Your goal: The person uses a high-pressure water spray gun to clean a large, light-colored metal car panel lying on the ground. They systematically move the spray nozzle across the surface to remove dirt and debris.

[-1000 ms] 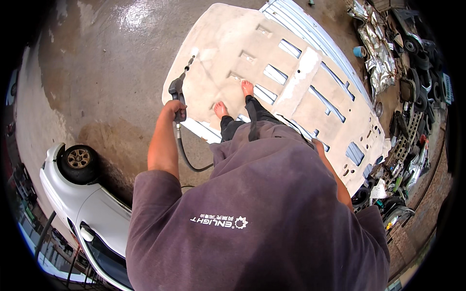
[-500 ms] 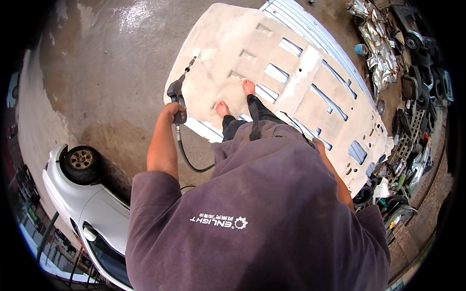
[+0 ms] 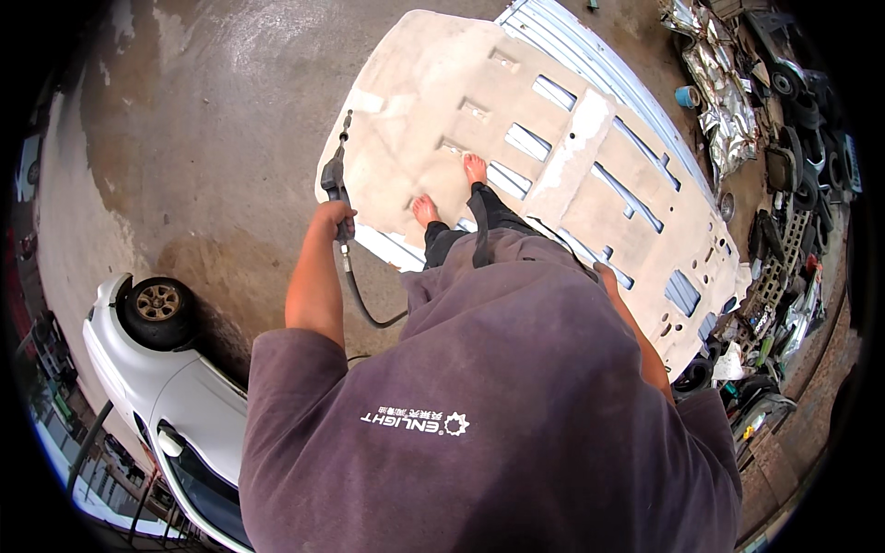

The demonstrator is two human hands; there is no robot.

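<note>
My left hand is closed around the grip of a black pressure washer spray gun. The gun's thin lance points away from me, over the left edge of a large beige moulded floor carpet with several cut-outs. A black hose runs from the base of the grip back toward my body. At my right hip, my right hand shows only in part; my shirt hides its fingers. My bare feet stand on the carpet.
Beneath the carpet lies a pale ribbed metal panel. A white car stands at the lower left on wet concrete. Scrap parts, crumpled metal and tyres are heaped along the right, near a blue pot.
My left hand has turned the spray gun slightly, swinging its tip to the left toward the carpet's edge. The right arm and my feet are nearly unmoved.
</note>
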